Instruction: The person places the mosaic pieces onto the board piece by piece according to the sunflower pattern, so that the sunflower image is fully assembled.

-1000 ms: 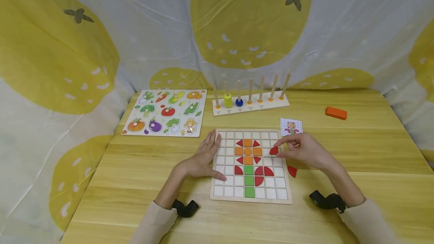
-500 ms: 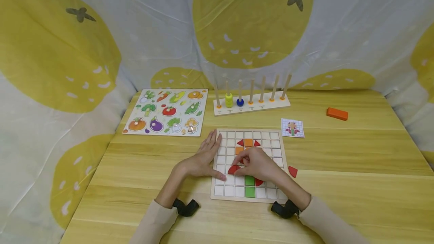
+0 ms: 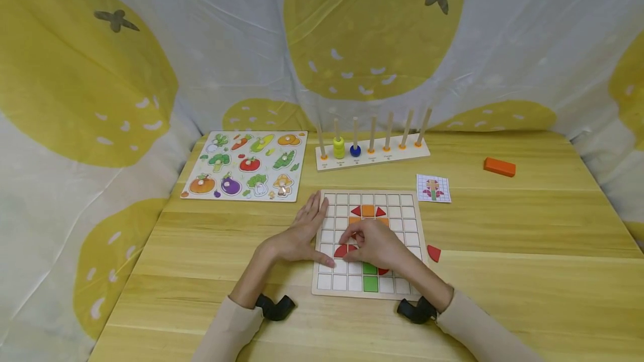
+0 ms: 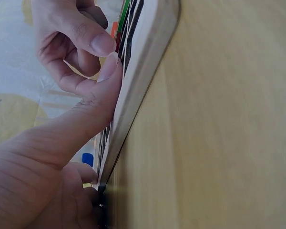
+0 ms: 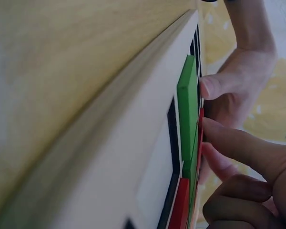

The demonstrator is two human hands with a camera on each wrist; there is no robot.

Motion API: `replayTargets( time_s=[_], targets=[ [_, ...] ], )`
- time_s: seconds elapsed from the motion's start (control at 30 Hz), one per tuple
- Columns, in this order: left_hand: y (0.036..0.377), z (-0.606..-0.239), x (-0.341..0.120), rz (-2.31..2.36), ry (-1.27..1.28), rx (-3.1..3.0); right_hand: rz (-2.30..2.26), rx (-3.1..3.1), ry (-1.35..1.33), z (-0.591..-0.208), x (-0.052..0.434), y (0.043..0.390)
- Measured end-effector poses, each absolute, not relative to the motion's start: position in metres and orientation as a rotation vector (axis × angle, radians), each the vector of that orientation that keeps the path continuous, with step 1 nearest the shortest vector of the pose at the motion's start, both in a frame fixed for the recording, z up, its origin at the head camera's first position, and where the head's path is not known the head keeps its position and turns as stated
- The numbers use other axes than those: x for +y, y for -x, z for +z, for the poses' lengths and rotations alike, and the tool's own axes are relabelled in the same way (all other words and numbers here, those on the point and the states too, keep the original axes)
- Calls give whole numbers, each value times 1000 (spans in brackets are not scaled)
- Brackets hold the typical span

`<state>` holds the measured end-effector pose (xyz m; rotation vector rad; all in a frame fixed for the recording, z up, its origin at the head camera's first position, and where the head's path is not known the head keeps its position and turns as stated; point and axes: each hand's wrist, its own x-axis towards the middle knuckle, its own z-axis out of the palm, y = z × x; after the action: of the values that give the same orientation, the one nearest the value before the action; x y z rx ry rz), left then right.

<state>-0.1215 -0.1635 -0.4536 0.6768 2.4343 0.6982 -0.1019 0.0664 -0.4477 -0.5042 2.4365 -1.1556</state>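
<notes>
Red piece [image 3: 344, 251], lower centre of frame, sits on grid board [image 3: 420, 272]; right hand [image 3: 374, 243] w/ curled fingertips pinches it. Prob. light, stiff wood, thin, so best taken by its edges. Left hand [image 3: 299, 236] lies flat, fingers straight, pressing board's left edge on tabletop [image 3: 503, 239].

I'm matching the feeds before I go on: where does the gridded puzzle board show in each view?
Head: the gridded puzzle board lies centre, low on the table, under both hands.
Left wrist: its pale edge runs steeply from top centre to bottom left, the left hand against it.
Right wrist: its frame crosses diagonally, with green tiles on it.
Shared landmark: the green tiles.
</notes>
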Motion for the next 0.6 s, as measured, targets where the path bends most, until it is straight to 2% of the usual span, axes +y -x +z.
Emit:
replayTargets(
  time_s=[0.6],
  targets=[
    [121,-452,-163,702,-677,2429,-1228,2391,555,-448,81,105]
  ],
)
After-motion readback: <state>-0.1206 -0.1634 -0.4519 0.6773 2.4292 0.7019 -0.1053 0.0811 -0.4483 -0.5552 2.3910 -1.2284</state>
